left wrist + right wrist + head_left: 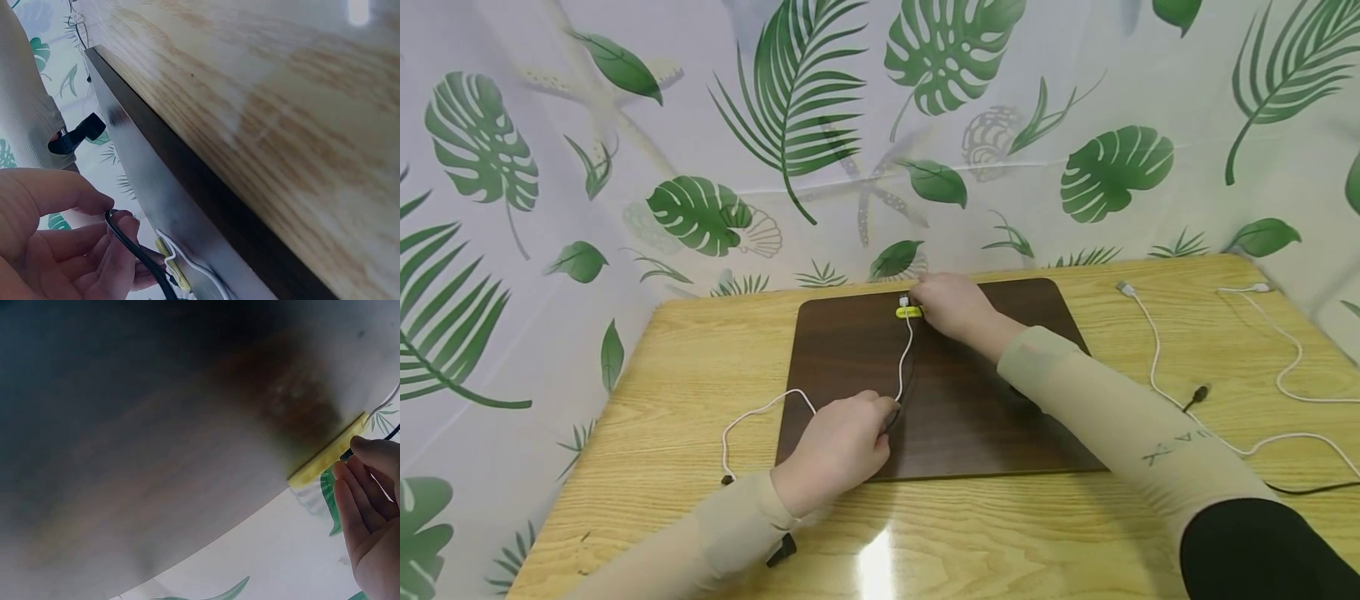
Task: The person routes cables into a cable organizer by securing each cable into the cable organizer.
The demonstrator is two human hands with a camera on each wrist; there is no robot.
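Observation:
A yellow cable clip (913, 313) sits near the far edge of a dark brown board (842, 350). A white cable (901, 367) runs through it, its plug just beyond the clip. My left hand (842, 446) pinches a black cable (140, 255) between thumb and fingertips above the board's nearer half. At the clip, my right hand (955, 307) pinches the black end of a cable (347, 454) with thumb and fingers. Whether that end sits inside a slot cannot be told. Part of the black cable is hidden behind the left fingers.
The board lies on a wooden table (700, 367) against a leaf-patterned cloth (820, 242). To the right lie a white USB cable (1153, 350), another white cable (1288, 358) and a black plug (1199, 393). A black connector (782, 550) shows beside the left forearm.

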